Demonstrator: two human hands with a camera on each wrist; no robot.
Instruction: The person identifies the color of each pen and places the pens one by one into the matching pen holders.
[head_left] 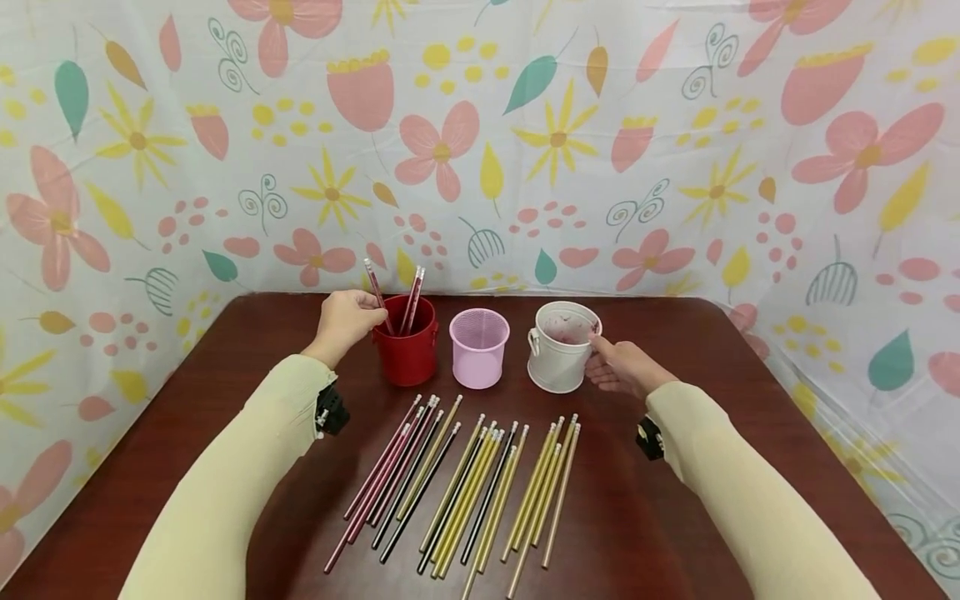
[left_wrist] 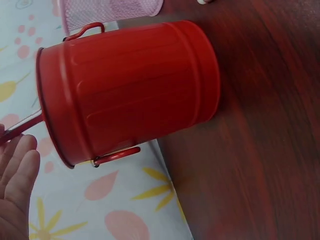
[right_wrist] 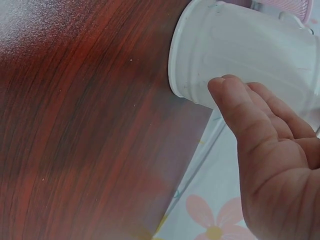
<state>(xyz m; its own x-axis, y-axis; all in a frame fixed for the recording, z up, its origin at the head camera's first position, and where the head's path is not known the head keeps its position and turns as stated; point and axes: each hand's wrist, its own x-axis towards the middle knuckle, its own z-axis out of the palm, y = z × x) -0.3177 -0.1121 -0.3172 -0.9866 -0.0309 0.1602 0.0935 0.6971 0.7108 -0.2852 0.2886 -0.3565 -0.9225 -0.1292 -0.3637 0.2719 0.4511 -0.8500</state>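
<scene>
My left hand (head_left: 341,321) pinches a dark red pencil (head_left: 373,281), its white eraser end up and its lower part inside the red bucket (head_left: 407,362). Beside it in that bucket lean a few more red pencils (head_left: 412,300). In the left wrist view, the fingers (left_wrist: 20,160) hold the pencil just past the bucket's rim. My right hand (head_left: 626,367) holds the side of the white bucket (head_left: 555,371), thumb at its rim. The right wrist view has the fingers (right_wrist: 235,95) laid along the bucket's outer wall.
Between the two buckets stands a pink mesh cup (head_left: 477,371). In front lie loose pencils: red ones (head_left: 378,483) at left, black ones (head_left: 420,492) among them, yellow and gold ones (head_left: 465,508) at middle and right. A floral cloth (head_left: 480,167) hangs behind the dark wooden table (head_left: 675,500).
</scene>
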